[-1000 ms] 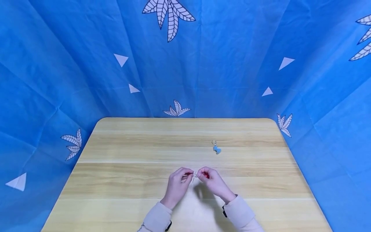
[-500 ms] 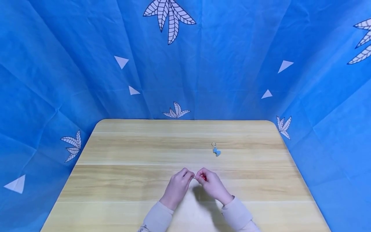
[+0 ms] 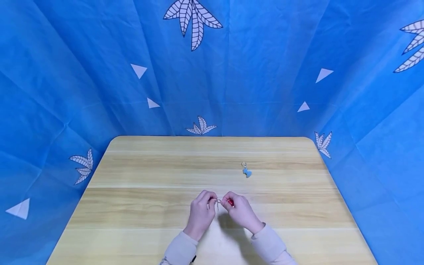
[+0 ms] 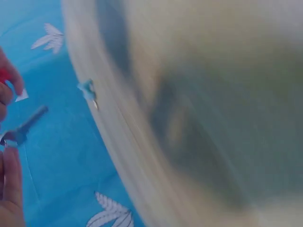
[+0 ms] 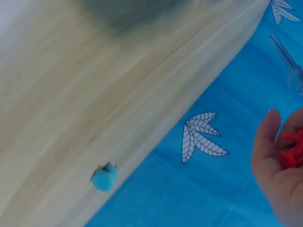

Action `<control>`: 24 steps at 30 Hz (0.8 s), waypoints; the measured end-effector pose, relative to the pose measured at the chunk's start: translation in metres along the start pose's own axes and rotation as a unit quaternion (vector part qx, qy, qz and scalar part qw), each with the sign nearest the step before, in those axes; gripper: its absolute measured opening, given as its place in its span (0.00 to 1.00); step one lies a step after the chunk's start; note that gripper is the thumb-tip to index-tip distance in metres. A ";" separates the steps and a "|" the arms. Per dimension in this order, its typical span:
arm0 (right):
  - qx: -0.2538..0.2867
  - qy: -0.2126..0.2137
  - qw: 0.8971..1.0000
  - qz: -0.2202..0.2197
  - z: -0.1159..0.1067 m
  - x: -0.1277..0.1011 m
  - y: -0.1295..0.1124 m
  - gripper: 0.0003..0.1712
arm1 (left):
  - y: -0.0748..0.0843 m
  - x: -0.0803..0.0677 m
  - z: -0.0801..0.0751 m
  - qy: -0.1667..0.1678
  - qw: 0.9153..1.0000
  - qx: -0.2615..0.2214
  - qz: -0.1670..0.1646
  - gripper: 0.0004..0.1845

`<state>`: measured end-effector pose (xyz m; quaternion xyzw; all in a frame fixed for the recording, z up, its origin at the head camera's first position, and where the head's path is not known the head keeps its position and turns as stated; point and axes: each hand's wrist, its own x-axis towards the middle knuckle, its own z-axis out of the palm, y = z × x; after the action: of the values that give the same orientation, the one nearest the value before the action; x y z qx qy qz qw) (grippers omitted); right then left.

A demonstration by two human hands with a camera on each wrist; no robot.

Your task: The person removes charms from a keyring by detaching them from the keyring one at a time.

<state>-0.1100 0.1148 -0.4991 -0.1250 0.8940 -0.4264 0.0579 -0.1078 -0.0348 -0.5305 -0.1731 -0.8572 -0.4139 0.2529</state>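
Over the front middle of the table, my left hand (image 3: 201, 211) pinches a small metal key (image 4: 31, 121) between thumb and fingers. The key's blade points away from the fingertips. Across a narrow gap, my right hand (image 3: 241, 210) holds a red keychain charm (image 5: 294, 153) in its curled fingers, which partly hide it. A thin metal ring (image 3: 219, 201) bridges the two sets of fingertips. In the right wrist view the key shows just beyond my right thumb.
A light blue keychain charm (image 3: 247, 172) with a metal ring lies on the wooden table (image 3: 139, 169), beyond my hands and a little right. Blue cloth (image 3: 265, 73) with leaf prints surrounds the table's back and sides.
The fingertips of both hands came together half a second ago and now stand slightly apart. The key's blade shows again below them. The blue charm stays put.
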 end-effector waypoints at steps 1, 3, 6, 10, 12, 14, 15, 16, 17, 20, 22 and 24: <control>0.012 0.001 1.000 0.002 0.000 0.000 0.000 0.04 | 0.002 0.000 0.000 -0.004 0.998 -0.039 -0.045 0.09; 0.037 0.004 0.999 0.004 0.001 0.001 0.000 0.04 | 0.005 0.000 0.000 -0.013 0.983 -0.120 -0.136 0.08; 0.070 0.015 0.997 0.004 0.001 0.001 0.000 0.03 | 0.007 0.001 0.001 -0.023 0.944 -0.225 -0.240 0.05; 0.079 0.045 0.996 0.010 0.001 0.000 0.001 0.03 | 0.008 0.000 0.000 -0.045 0.934 -0.249 -0.250 0.03; 0.063 0.059 0.996 0.007 0.001 -0.002 0.001 0.03 | 0.009 0.000 -0.001 -0.058 0.952 -0.213 -0.213 0.04; 0.034 0.068 0.997 -0.008 0.002 -0.003 0.002 0.03 | 0.007 -0.001 -0.002 -0.063 0.973 -0.157 -0.159 0.05; 0.017 0.071 0.997 -0.019 0.002 -0.003 0.002 0.03 | 0.007 -0.001 -0.003 -0.064 0.981 -0.126 -0.131 0.05; 0.000 0.073 0.997 -0.032 0.002 -0.003 0.002 0.03 | 0.007 -0.001 -0.003 -0.064 0.988 -0.096 -0.106 0.06; -0.018 0.075 0.996 -0.044 0.003 -0.003 0.002 0.03 | 0.007 -0.001 -0.005 -0.061 0.993 -0.064 -0.079 0.06; -0.061 0.078 0.993 -0.069 0.004 -0.004 0.002 0.04 | 0.007 0.000 -0.007 -0.053 0.998 0.037 0.001 0.06; -0.074 0.076 0.991 -0.076 0.005 -0.005 0.002 0.04 | 0.007 0.001 -0.009 -0.049 0.994 0.091 0.044 0.06; -0.070 0.073 0.992 -0.077 0.006 -0.006 0.001 0.04 | 0.007 0.002 -0.010 -0.046 0.987 0.134 0.074 0.05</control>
<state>-0.1036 0.1126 -0.5033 -0.1658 0.9113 -0.3737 -0.0496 -0.1030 -0.0385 -0.5201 -0.2193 -0.9006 -0.2671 0.2635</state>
